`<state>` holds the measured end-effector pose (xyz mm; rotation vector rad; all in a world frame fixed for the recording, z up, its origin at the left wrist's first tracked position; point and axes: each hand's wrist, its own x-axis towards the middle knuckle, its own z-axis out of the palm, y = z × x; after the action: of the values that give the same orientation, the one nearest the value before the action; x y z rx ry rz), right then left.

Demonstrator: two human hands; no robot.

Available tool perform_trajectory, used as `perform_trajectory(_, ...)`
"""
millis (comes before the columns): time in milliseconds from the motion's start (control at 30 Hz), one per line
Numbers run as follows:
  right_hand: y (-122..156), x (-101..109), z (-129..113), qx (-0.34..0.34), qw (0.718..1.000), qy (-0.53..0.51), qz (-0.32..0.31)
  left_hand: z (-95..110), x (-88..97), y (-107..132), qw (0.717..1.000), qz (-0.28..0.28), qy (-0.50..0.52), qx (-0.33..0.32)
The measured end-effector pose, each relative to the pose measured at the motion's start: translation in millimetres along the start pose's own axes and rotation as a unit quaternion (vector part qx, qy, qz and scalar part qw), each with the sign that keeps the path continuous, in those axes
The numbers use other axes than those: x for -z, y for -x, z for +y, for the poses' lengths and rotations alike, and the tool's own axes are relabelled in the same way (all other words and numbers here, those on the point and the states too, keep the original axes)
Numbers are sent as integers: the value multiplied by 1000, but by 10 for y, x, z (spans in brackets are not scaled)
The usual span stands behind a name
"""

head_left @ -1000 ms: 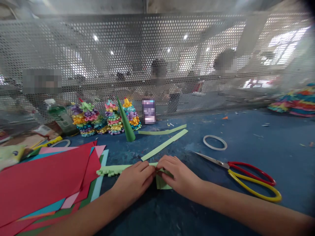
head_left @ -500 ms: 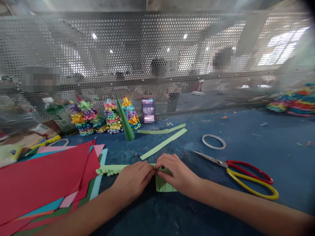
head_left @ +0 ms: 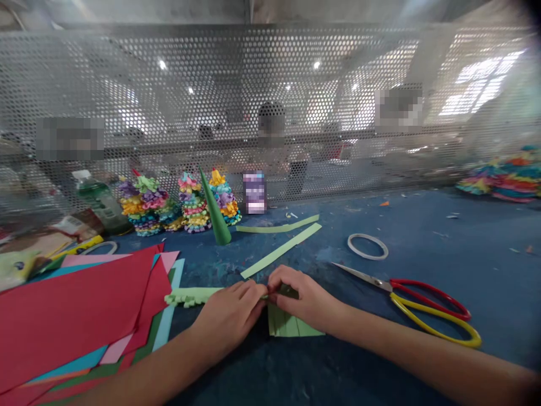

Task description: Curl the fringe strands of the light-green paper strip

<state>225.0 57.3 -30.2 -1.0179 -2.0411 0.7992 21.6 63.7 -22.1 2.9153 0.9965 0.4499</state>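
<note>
A light green fringed paper strip (head_left: 291, 324) lies across the blue table under both hands. Its left part (head_left: 196, 294) has its fringes folded into small loops; on the right the cut tabs hang flat. My left hand (head_left: 234, 304) is closed on the strip's upper edge, fingertips pressed down. My right hand (head_left: 298, 296) pinches the strip right beside it, thumb and forefinger together. The exact fold between the fingertips is hidden. Two plain light green strips (head_left: 281, 250) lie just beyond the hands, and a dark green paper cone (head_left: 217, 217) stands behind them.
Scissors with red and yellow handles (head_left: 431, 307) and a roll of white tape (head_left: 367, 247) lie to the right. Stacked coloured paper (head_left: 76, 310) covers the left. Fringed paper cones (head_left: 196, 206), a green bottle (head_left: 99, 200) and a phone (head_left: 255, 192) stand before a perforated metal screen (head_left: 338, 101).
Both hands remain together at the strip. The right part of the strip shows more of its tabs, spread farther to the right below my right hand.
</note>
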Motion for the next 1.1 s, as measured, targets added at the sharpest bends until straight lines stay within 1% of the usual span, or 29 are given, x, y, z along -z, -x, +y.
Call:
perform_trajectory(133,-8,-6,-11,-2,1000,21,-8,-6,5,-3,1000,6,-12,-6)
perform_trajectory(267,-1,-10,-58,0,998,58,7,-2,13,-6,1000,22,-11,-13)
perform_trajectory(567,57,-24,-97,46,992,118,25,-46,-76,12,998,47,-41,-28)
perform_trajectory(733,84,-41,-93,56,986,153,27,-40,-79,1,998,29,-44,-20)
perform_trajectory(867,61,-31,-102,33,990,136,19,15,1,10,1000,14,14,16)
perform_trajectory(967,35,-16,-117,14,992,125,12,47,47,31,998,7,57,22)
perform_trajectory(1100,24,-17,-113,11,992,125,12,47,39,43,998,-1,52,23)
